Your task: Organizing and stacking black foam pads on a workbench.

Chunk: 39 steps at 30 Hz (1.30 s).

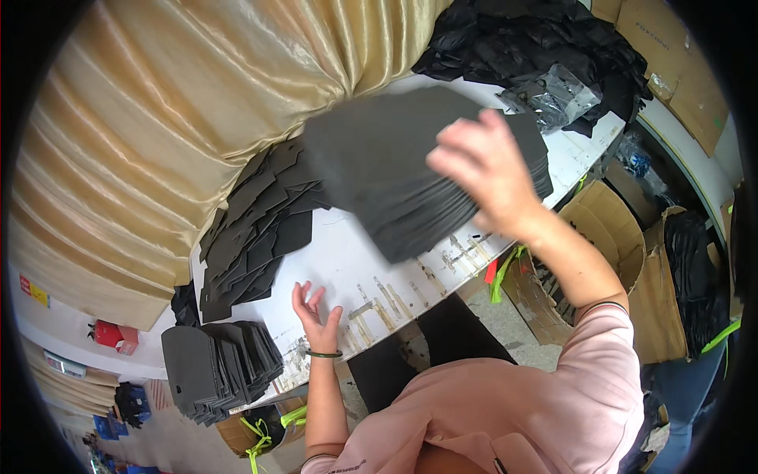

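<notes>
My right hand (493, 174) is smeared by motion at the right edge of a dark sheet (387, 142), its fingers over the top and thumb lower down. The flat black sheet has a notched outline and is blurred, tilted above a thick stack of like sheets (509, 166) on the white table (347, 245). How many sheets the hand grips is hidden. My left hand (320, 316), a dark bangle at its wrist, is raised over the table's near side, fingers apart and holding nothing. Nearest it stands a neat pile of black sheets (225, 367) at the table's left end.
Loose black pieces (264, 229) lie fanned along the gold curtain (213, 103). A heap of black material (537, 47) and a clear plastic bag (557, 95) cover the far end. Open cardboard boxes (604, 229) stand at the right, with yellow-green ties (505, 272) by the table edge.
</notes>
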Each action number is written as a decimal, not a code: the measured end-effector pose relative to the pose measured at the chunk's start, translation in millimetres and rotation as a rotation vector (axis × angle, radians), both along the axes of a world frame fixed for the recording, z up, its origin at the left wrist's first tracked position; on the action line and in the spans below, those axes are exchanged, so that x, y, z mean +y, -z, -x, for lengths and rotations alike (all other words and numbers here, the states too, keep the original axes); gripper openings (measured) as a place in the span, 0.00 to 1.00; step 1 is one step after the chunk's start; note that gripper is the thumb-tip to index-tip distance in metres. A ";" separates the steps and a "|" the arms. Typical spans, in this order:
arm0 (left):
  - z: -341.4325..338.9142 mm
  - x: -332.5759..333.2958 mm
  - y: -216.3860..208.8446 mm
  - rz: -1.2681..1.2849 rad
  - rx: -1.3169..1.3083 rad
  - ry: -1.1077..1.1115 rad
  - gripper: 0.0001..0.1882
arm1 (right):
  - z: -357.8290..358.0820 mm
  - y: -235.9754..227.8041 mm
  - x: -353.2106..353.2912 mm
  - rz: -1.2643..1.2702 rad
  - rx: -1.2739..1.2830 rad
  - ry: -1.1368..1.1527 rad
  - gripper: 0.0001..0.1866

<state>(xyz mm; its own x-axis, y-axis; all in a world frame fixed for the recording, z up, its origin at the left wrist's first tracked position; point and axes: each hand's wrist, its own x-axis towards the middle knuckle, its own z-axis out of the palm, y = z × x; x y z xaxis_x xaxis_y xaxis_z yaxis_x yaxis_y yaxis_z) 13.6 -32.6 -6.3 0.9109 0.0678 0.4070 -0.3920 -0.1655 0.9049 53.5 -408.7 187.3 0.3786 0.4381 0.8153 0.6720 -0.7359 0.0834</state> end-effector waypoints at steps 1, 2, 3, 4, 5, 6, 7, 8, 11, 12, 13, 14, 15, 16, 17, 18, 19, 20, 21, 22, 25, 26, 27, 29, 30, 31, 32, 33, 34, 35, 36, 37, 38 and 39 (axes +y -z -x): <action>1.6 0.9 10.5 -0.015 0.070 0.017 0.50 | -7.7 -0.3 -17.7 -0.043 -0.120 0.091 0.44; 3.4 0.0 20.9 -0.030 0.141 0.034 0.49 | -15.4 0.6 -36.3 -0.086 -0.240 0.181 0.44; 4.5 -5.2 29.7 -0.025 0.142 0.038 0.49 | -23.0 5.5 -56.6 -0.081 -0.284 0.284 0.45; 6.1 -12.1 38.1 -0.026 0.225 0.087 0.48 | -30.7 15.3 -76.6 -0.078 -0.327 0.387 0.46; 8.1 -16.7 47.1 -0.027 0.307 0.134 0.47 | -37.8 29.8 -95.7 -0.026 -0.241 0.448 0.47; 9.7 -17.2 59.9 -0.024 0.311 0.130 0.47 | -42.5 43.4 -110.7 0.025 -0.154 0.506 0.49; 11.5 -14.2 74.0 -0.118 0.310 0.141 0.45 | -42.1 52.8 -115.5 0.125 0.145 0.557 0.51; 11.6 -16.2 82.3 -0.211 0.309 0.163 0.43 | -45.9 77.5 -129.9 0.166 0.377 0.497 0.52; 18.2 -18.6 81.6 -0.293 0.244 0.107 0.37 | -43.3 88.3 -127.9 0.119 0.426 0.531 0.54; 19.5 -17.0 83.0 -0.327 0.207 0.091 0.35 | -42.8 83.1 -127.7 0.124 0.432 0.518 0.50; 23.4 -18.8 86.2 -0.329 0.213 0.076 0.35 | -38.7 80.2 -123.8 0.130 0.442 0.507 0.47; 21.4 -21.9 89.4 -0.288 0.191 0.062 0.34 | -38.3 82.8 -117.7 0.129 0.437 0.491 0.47; 20.3 -22.8 91.5 -0.246 0.167 0.047 0.32 | -34.8 86.6 -110.7 0.118 0.336 0.443 0.42; 17.5 -22.4 93.7 -0.246 0.159 0.026 0.32 | -33.7 90.0 -103.5 0.108 0.231 0.392 0.37; 20.0 -22.0 95.7 -0.289 0.133 0.020 0.31 | -30.3 95.8 -87.3 0.090 0.131 0.294 0.26; 21.7 -21.7 97.7 -0.333 0.108 0.012 0.30 | -29.7 101.0 -66.2 0.025 0.084 0.195 0.21; 24.5 -27.4 83.3 -0.358 0.125 -0.011 0.28 | -26.9 111.8 -46.4 -0.053 0.180 0.089 0.18; 25.8 -26.7 86.2 -0.360 0.124 -0.028 0.28 | -28.6 139.6 -30.9 -0.133 0.329 -0.017 0.18; 24.9 -23.5 92.7 -0.324 0.128 -0.021 0.28 | -29.2 159.7 -12.3 -0.138 0.530 -0.058 0.17; 23.7 -21.2 97.0 -0.286 0.132 -0.011 0.27 | -32.8 172.0 1.2 -0.050 0.562 -0.052 0.19; 22.1 -18.7 97.0 -0.239 0.161 0.010 0.26 | -57.7 211.3 23.4 -0.092 0.692 0.258 0.32; 21.7 -18.6 94.0 -0.191 0.176 0.048 0.26 | -67.4 223.8 26.8 -0.124 0.758 0.428 0.37; 21.2 -19.1 91.5 -0.180 0.173 0.056 0.23 | -79.2 233.8 23.5 -0.090 0.858 0.541 0.44; 20.5 -14.4 86.5 -0.166 0.215 0.069 0.20 | -93.4 233.9 27.6 -0.068 1.018 0.652 0.47; 18.6 -11.3 85.9 -0.148 0.256 0.104 0.18 | -97.7 235.4 31.0 -0.040 1.058 0.708 0.48; 15.1 -6.4 85.4 -0.147 0.258 0.092 0.18 | -100.6 229.7 35.9 -0.033 1.058 0.697 0.48; 11.8 -0.9 85.2 -0.090 0.346 0.102 0.16 | -101.0 219.5 39.7 -0.010 1.109 0.701 0.50; 7.3 4.1 85.3 -0.031 0.433 0.115 0.14 | -102.3 211.9 42.3 0.014 1.160 0.708 0.52; -1.5 4.8 81.1 -0.025 0.438 0.117 0.14 | -102.9 209.1 39.5 0.019 1.162 0.713 0.52; -13.7 5.5 73.3 0.110 0.507 0.123 0.14 | -104.2 208.3 36.9 0.023 1.150 0.720 0.53; -27.9 5.3 67.7 0.245 0.575 0.128 0.13 | -104.9 206.3 34.3 0.027 1.138 0.729 0.54; -45.8 9.4 72.5 0.315 0.515 0.139 0.13 | -104.0 198.3 36.6 -0.016 1.147 0.717 0.53; -64.7 7.8 64.4 0.360 0.555 0.138 0.13 | -104.8 201.9 33.8 -0.012 1.151 0.727 0.53; -86.1 6.5 54.7 0.406 0.594 0.135 0.13 | -104.3 206.6 30.1 -0.104 1.106 0.686 0.50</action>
